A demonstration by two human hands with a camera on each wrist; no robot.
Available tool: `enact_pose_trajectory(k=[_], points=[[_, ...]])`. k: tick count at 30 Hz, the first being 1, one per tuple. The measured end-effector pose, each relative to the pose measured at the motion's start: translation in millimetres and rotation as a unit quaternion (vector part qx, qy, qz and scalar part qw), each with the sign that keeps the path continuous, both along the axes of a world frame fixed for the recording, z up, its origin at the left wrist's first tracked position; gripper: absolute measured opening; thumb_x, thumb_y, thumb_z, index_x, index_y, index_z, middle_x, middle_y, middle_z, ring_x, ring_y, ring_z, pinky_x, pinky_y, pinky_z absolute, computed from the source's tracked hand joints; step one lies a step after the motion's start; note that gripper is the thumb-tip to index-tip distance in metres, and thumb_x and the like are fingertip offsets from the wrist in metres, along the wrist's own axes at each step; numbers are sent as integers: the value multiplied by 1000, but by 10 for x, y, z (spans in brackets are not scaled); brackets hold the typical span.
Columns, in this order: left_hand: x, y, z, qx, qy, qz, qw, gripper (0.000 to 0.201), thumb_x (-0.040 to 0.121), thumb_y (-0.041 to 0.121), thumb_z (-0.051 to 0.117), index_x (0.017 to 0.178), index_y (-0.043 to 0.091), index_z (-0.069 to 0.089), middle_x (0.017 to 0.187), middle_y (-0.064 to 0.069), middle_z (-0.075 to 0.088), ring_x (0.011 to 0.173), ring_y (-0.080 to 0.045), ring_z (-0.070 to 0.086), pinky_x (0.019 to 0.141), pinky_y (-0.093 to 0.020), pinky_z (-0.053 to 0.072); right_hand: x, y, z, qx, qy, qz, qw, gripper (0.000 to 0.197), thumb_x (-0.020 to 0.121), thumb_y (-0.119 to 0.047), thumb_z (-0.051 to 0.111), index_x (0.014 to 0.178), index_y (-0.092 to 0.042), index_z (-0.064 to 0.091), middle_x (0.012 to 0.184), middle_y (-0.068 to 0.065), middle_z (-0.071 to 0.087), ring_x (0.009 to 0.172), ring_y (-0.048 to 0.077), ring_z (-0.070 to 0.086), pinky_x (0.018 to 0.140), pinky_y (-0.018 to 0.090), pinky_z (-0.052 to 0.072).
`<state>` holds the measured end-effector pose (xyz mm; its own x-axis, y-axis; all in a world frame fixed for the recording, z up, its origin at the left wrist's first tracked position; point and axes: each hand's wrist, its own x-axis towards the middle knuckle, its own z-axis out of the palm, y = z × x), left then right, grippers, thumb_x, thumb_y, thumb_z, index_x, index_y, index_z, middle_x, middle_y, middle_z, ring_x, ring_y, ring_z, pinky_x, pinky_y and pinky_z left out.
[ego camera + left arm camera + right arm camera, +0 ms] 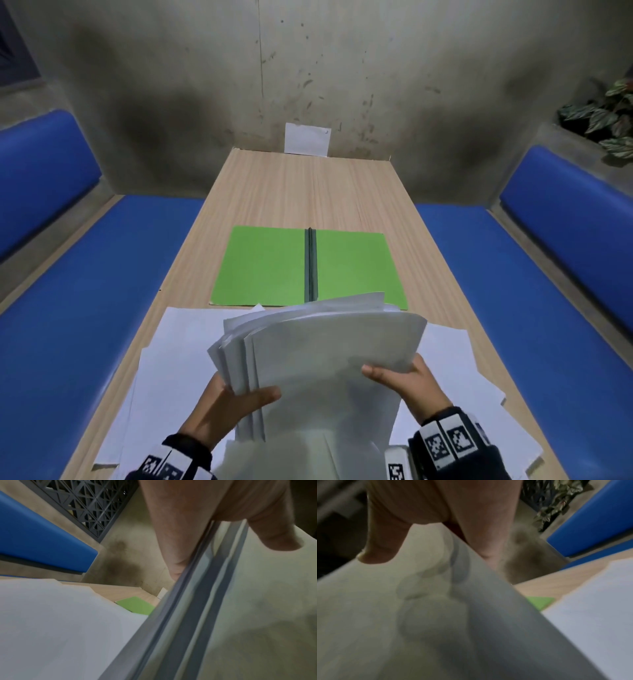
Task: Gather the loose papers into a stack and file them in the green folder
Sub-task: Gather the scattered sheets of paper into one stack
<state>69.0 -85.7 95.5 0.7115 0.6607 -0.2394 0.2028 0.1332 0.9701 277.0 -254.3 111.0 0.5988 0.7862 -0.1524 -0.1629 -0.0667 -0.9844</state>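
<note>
A loose stack of white papers (pixel 322 356) is held tilted above the near end of the table, its sheets fanned and uneven. My left hand (pixel 233 407) grips its left edge, thumb on top, fingers hidden beneath. My right hand (pixel 407 380) pinches the right edge the same way. In the left wrist view the thumb (pixel 274 536) presses on the staggered sheet edges (pixel 197 601). In the right wrist view the thumb (pixel 380 545) lies on the top sheet (pixel 385 628). The green folder (pixel 274 267) lies open and flat on the table beyond the stack.
More white sheets (pixel 178 359) lie spread on the wooden table (pixel 308 185) under and beside the held stack. A white card (pixel 306 138) leans on the wall at the far end. Blue benches (pixel 85 291) run along both sides. A plant (pixel 606 116) stands far right.
</note>
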Motion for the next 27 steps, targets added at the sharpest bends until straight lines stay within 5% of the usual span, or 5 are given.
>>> enact_pose_trajectory(k=[8, 13, 18, 23, 27], points=[[44, -44, 71, 31, -45, 78, 995, 79, 32, 45, 82, 104, 21, 61, 94, -9, 71, 90, -25, 66, 76, -42, 56, -141, 126, 9, 6, -14, -15, 1000, 46, 52, -15, 83, 96, -16, 70, 100, 10, 75, 96, 26, 70, 80, 35, 57], [-57, -18, 2, 9, -64, 59, 996, 82, 18, 51, 86, 92, 23, 66, 83, 7, 77, 76, -13, 71, 58, -18, 56, -139, 28, 72, 28, -22, 14, 999, 33, 54, -19, 82, 86, -16, 73, 89, 4, 77, 87, 17, 72, 69, 22, 54], [-32, -38, -41, 26, -67, 64, 995, 64, 29, 44, 83, 89, 28, 69, 87, 9, 76, 79, -10, 70, 62, -18, 57, -171, 138, 182, 59, -23, -79, 995, 94, 38, -77, 71, 95, -3, 68, 88, 12, 74, 82, 19, 69, 70, 27, 55], [72, -81, 75, 40, -80, 67, 994, 51, 40, 43, 76, 88, 24, 69, 89, 8, 76, 75, -7, 71, 62, -19, 57, -215, 282, 352, 98, -25, -135, 986, 103, 52, -80, 61, 85, 17, 53, 72, 29, 50, 74, 22, 49, 72, 37, 39], [103, -73, 65, 45, -71, 74, 994, 20, 61, 23, 82, 77, 24, 70, 79, 9, 77, 67, -4, 70, 57, -16, 55, -177, 288, 350, 84, 22, -185, 979, 35, 76, -35, 67, 63, -3, 58, 56, 5, 48, 53, 16, 43, 54, 27, 33]])
